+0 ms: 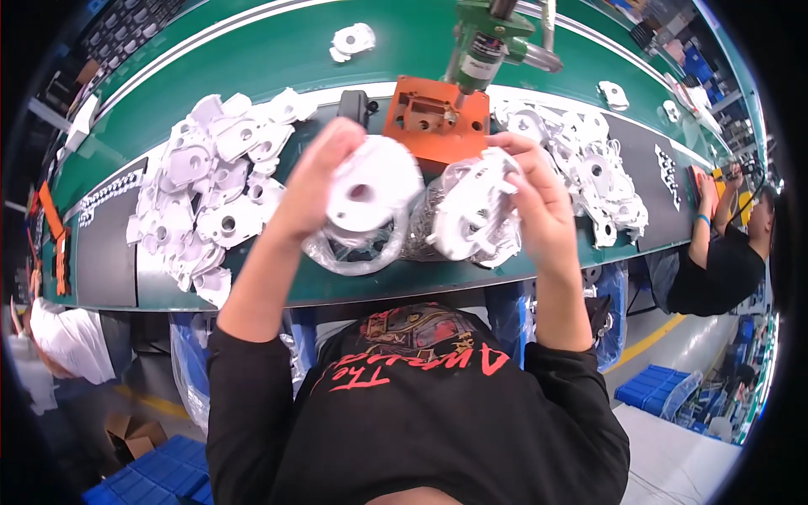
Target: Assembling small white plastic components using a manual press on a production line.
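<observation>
My left hand (318, 181) is grasping a round white plastic housing (379, 181); my right hand (540, 198) is gripping an irregular white plastic part (463, 210). Both are sitting before the orange plate-like fixture (421, 143).

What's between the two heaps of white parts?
In the head view: a black device, clear plastic, orange fixture under green press, left hand and right hand, both holding white parts.

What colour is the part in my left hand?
The part in your left hand is white, best in the head view.
</observation>
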A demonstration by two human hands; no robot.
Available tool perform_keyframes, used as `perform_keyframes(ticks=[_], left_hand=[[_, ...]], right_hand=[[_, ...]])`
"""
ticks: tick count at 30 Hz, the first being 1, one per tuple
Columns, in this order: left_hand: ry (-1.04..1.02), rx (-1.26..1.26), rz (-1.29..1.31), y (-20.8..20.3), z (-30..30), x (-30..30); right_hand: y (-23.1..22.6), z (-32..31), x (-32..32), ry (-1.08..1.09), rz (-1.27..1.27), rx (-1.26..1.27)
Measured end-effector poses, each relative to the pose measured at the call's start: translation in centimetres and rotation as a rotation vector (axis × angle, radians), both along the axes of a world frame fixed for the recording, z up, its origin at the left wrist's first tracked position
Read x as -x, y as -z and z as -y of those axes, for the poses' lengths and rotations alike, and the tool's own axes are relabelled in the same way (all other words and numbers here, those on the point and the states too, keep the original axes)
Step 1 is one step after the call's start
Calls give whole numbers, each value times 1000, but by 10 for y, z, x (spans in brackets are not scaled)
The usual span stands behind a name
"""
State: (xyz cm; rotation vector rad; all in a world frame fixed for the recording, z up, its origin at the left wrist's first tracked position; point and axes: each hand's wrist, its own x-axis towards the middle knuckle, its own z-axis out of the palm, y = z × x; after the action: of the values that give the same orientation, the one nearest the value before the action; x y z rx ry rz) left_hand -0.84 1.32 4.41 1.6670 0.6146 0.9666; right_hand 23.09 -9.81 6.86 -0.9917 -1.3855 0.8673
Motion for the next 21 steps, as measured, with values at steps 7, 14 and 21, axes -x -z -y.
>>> perform_keyframes(ticks=[7, 14, 21], left_hand=[[116, 447, 319, -24, 44, -37], [240, 315, 106, -17, 41, -21], [337, 410, 118, -25, 47, -18]], right_hand=[[13, -17, 44, 32, 98, -71], [15, -15, 41, -79, 117, -45], [16, -8, 51, -76, -62, 32]])
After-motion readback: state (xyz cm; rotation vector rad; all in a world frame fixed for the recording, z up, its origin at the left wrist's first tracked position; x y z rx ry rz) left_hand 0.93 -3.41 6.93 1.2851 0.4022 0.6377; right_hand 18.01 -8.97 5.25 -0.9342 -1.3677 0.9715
